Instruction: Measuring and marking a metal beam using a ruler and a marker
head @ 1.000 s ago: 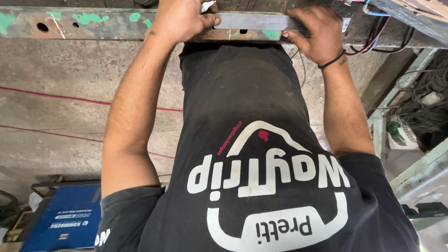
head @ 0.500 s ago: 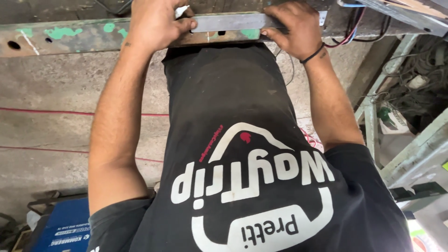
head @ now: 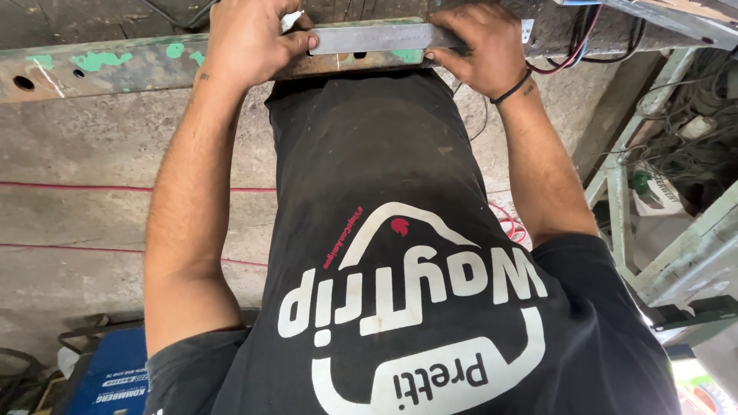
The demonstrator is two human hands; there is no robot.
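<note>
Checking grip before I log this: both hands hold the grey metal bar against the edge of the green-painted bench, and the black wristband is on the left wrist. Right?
Not quite. The head view shows the black wristband on the right wrist. The rest holds: left hand and right hand both hold the grey metal bar against the green-painted bench edge.

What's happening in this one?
A person in a black printed shirt stands at a worn workbench edge flecked with green paint. Both hands press on a flat grey metal bar lying along that edge: the left hand covers its left end, with something small and white at the fingers, and the right hand grips the right part. Red lines cross the concrete floor below.
</note>
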